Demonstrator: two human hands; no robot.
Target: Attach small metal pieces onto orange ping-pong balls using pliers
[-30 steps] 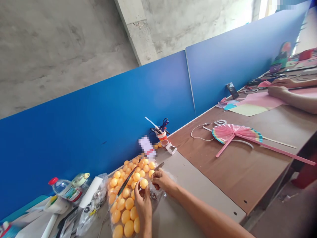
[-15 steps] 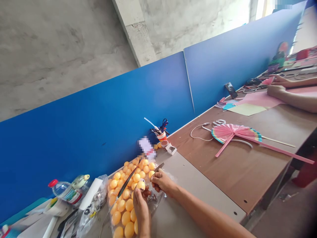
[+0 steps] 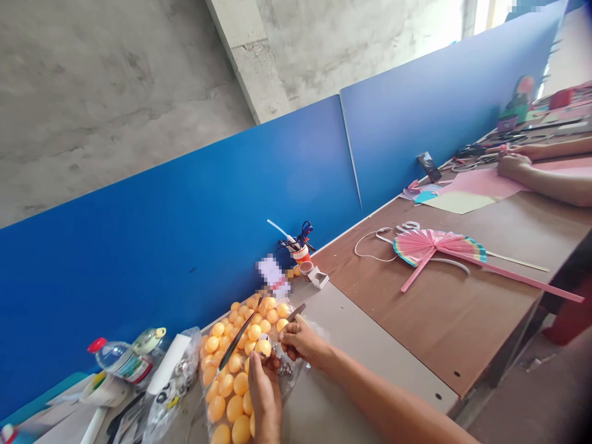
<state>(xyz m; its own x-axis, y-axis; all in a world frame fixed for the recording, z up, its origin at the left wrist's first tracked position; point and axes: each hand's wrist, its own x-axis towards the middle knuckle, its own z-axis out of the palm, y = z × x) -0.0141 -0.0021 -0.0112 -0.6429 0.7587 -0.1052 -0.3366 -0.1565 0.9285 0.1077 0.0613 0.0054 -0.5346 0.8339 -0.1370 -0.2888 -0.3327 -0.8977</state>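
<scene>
1. One smooth, orange, plastic-looking ball (image 3: 263, 348) is sitting in the left hand (image 3: 264, 394), whose thumb and fingers are curling around it, presumably for steadiness.
2. One dark, flat, narrow tool (image 3: 296, 312) is projecting from the right hand (image 3: 300, 340), which is pinching it near the ball, apparently for control.
3. Many similar balls (image 3: 241, 383) are lying alongside in a clear plastic bag (image 3: 290, 385), seemingly to prevent rolling.

The balls (image 3: 240, 383) lay on the surface (image 3: 351, 333) before the partition (image 3: 259, 185), the bottle (image 3: 121, 362) to their left, the fan (image 3: 430, 244) right.
</scene>
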